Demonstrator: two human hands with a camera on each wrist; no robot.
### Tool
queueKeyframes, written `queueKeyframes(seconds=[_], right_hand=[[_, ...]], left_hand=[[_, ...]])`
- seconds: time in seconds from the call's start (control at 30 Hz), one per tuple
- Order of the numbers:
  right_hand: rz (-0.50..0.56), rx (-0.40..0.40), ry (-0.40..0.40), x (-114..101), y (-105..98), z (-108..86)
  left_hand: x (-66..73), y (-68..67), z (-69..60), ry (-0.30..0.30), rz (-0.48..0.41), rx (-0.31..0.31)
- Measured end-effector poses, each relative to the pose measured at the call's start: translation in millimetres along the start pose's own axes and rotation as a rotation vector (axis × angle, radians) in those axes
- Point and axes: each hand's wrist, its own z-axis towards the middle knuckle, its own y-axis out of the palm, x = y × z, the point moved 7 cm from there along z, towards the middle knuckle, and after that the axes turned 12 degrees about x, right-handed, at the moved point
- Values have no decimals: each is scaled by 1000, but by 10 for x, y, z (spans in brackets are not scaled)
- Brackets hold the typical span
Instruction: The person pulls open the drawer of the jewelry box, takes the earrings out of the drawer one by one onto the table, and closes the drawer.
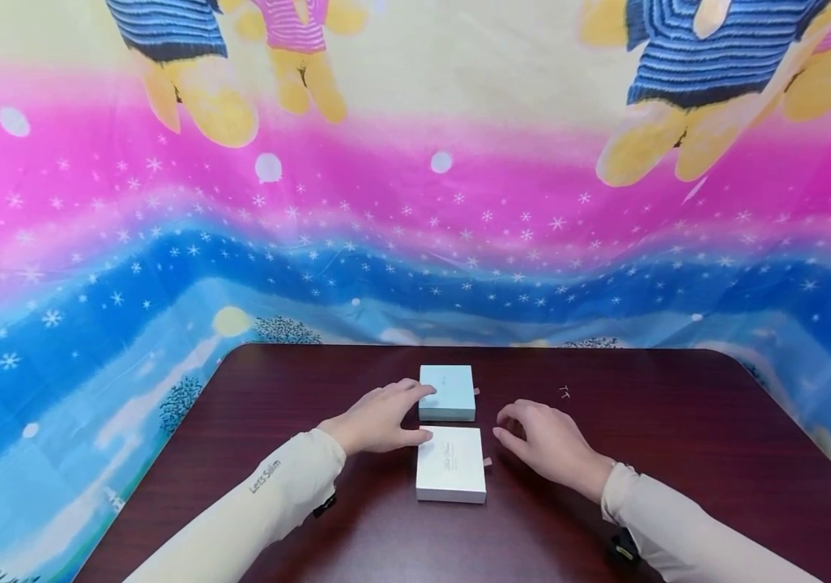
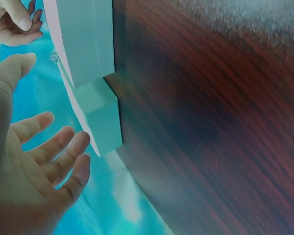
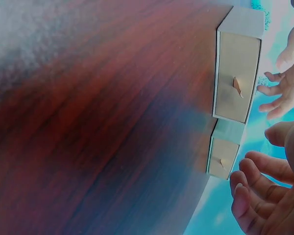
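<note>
Two flat boxes lie one behind the other: a white box [image 1: 449, 478] nearer, with faint lettering on its lid, and a pale blue box [image 1: 448, 397] behind it. Each has a small ribbon tab [image 3: 237, 86] on its right side. Over their left edges reaches my left hand [image 1: 377, 417], fingers spread, thumb by the white box and fingertips by the blue one; the left wrist view shows nothing in its grasp. My right hand [image 1: 548, 441] hovers right of the boxes, fingers loosely bent and holding nothing.
The boxes lie on a dark red-brown wooden table [image 1: 277, 389] with rounded far corners. Tiny pale thin pieces or marks [image 1: 564, 392] show on its far right part. Behind hangs a colourful printed cloth [image 1: 386, 210] with bears and snowflakes.
</note>
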Motion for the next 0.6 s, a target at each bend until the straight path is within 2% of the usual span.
queueKeyframes(seconds=[0.6], right_hand=[[-3,-2,-35,-47,1,-121]], left_hand=[[178,112,-127,81,36,-23]])
